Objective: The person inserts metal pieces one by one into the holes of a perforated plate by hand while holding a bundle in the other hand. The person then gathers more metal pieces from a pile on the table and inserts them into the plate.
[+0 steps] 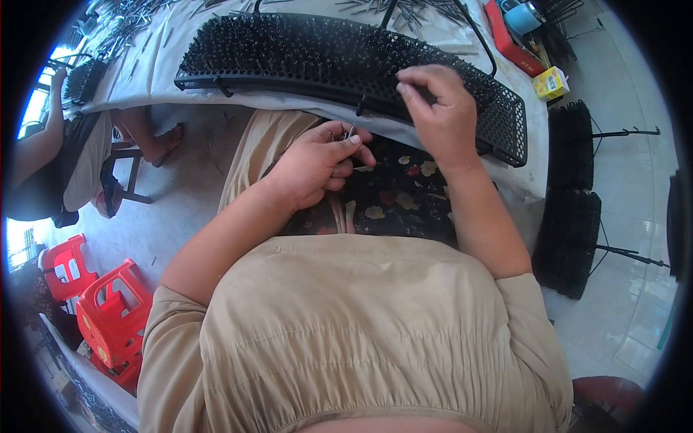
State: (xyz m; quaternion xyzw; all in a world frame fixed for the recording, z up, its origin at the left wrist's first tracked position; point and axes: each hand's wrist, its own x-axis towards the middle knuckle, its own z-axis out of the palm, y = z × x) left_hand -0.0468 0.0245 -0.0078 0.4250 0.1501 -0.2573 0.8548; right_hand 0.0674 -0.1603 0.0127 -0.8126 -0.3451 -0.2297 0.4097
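Note:
A long black perforated rack (289,54) lies along the table's near edge. Small thin dark pieces stand densely in its holes, while the holes toward its right end show bare. My right hand (444,108) is over the rack's right half, with thumb and forefinger closed together; whatever they pinch is too small to make out. Below the rack's front edge, above my lap, my left hand (317,162) is closed round a few small metal pins (352,131), whose shiny ends poke out between thumb and fingers.
Piles of thin metal pieces (119,36) lie on the white-covered table (162,68). A red box (514,40) with a blue mug (523,18) and a yellow carton (551,84) stand at right. More black racks (570,242) stand beside it. Red chairs (115,314) and another person (43,155) are at left.

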